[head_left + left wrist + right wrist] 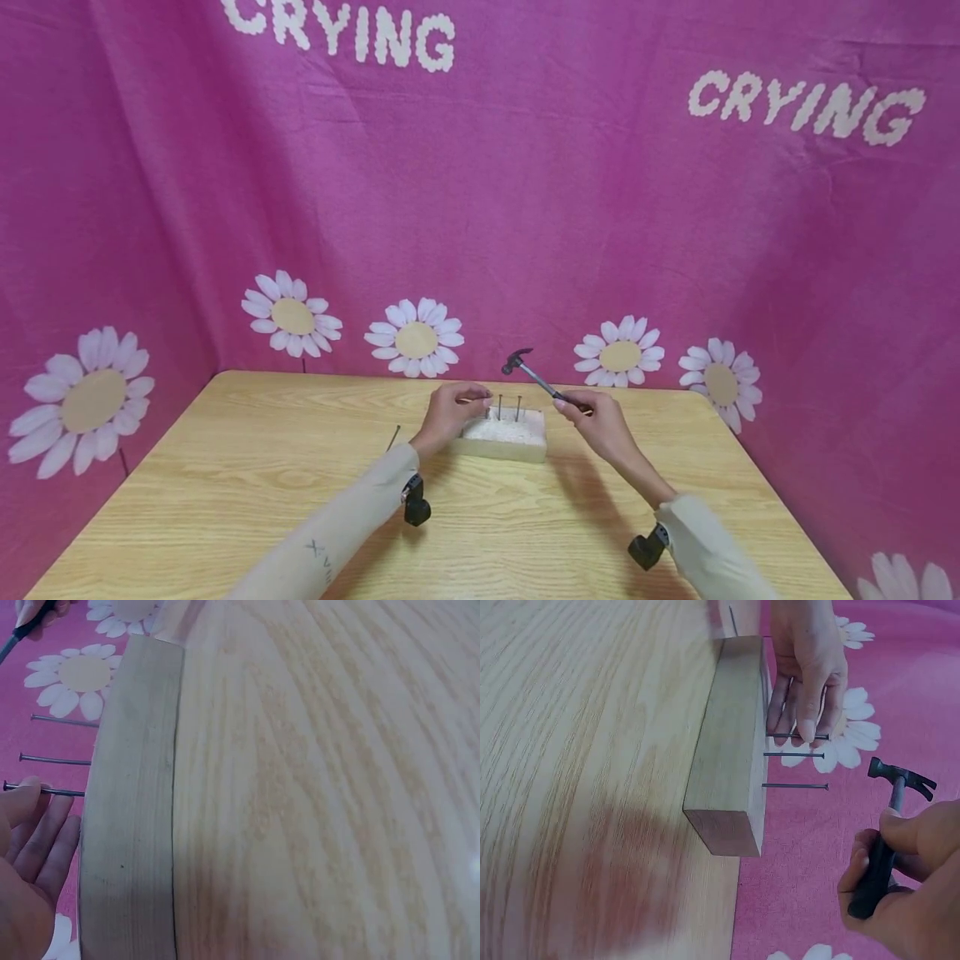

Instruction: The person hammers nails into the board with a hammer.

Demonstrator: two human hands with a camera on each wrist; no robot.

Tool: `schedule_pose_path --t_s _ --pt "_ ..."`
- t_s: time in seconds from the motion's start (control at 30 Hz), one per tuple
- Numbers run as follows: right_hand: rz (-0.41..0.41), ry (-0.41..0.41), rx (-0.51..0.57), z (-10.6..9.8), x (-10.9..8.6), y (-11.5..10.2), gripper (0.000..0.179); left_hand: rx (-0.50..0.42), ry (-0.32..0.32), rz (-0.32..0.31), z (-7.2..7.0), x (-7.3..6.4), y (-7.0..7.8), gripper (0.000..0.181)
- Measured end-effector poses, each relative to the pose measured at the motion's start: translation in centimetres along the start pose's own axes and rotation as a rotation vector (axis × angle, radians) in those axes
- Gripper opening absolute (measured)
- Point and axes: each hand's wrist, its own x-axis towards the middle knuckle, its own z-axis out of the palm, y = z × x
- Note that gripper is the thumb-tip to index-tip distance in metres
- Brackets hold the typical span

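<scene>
The person's left hand (452,410) pinches the leftmost nail (67,793) between thumb and fingers — one of three upright in a row atop the wooden block (504,447), which rests on the surface (525,533). The right hand (606,427), fingers curled round its handle, grips the hammer (537,377) — head raised above the nails.

The far cloth (525,208) is coloured magenta, patterned with white-petalled, yellow-centred daisies (416,340) and off-white lettering (825,108). The table (525,533) is streaked with pale yellow-brown grain. The block (724,735) is tinted pale beige, the nails (795,786) dark grey. The hammer (898,795) is coloured black and grey, the left sleeve (337,521) beige.
</scene>
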Motion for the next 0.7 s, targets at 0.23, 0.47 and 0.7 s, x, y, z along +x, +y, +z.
schedule_pose_path --t_s 0.23,0.47,0.7 --pt "-0.041 0.021 -0.014 0.25 0.35 -0.35 0.022 0.022 0.014 0.018 0.22 -0.48 -0.24 0.017" --pt "-0.064 0.016 -0.015 0.46 0.31 -0.26 0.018 0.059 0.058 0.036 0.50 -0.67 -0.35 0.020" --pt "-0.083 0.022 -0.031 0.49 0.59 -0.86 0.020 0.070 0.057 0.038 0.54 -0.91 -0.66 0.019"
